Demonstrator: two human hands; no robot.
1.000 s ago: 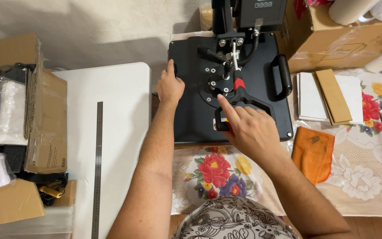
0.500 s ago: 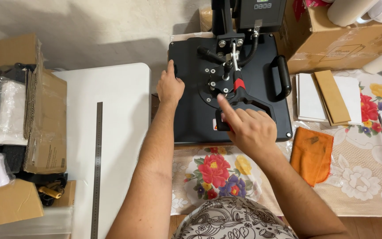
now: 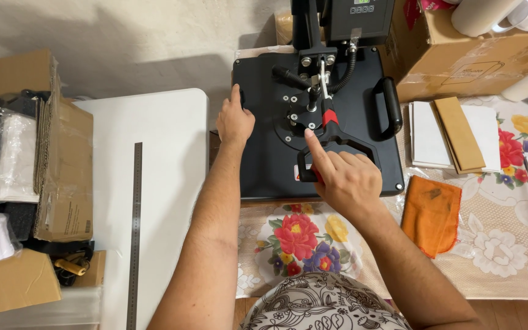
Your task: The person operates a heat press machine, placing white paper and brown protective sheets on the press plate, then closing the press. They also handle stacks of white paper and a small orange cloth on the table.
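Observation:
A black heat press (image 3: 264, 165) lies flat and closed on a flowered tablecloth. My right hand (image 3: 344, 178) is wrapped around its black lever handle (image 3: 352, 145) near the front, index finger stretched along the handle toward the red collar. My left hand (image 3: 234, 121) grips the left edge of the upper plate, thumb on top. A second black handle (image 3: 390, 105) sits on the plate's right side. The control box (image 3: 360, 15) rises at the back.
A white table (image 3: 166, 159) with a long metal ruler (image 3: 134, 232) stands to the left, with cardboard boxes (image 3: 62, 171) beside it. An orange cloth (image 3: 430, 214), white sheets and a tan envelope (image 3: 458, 133) lie to the right. A large cardboard box (image 3: 459, 55) stands behind them.
Both hands stay on the press. My right hand has shifted only slightly on the lever handle; the plate looks unmoved.

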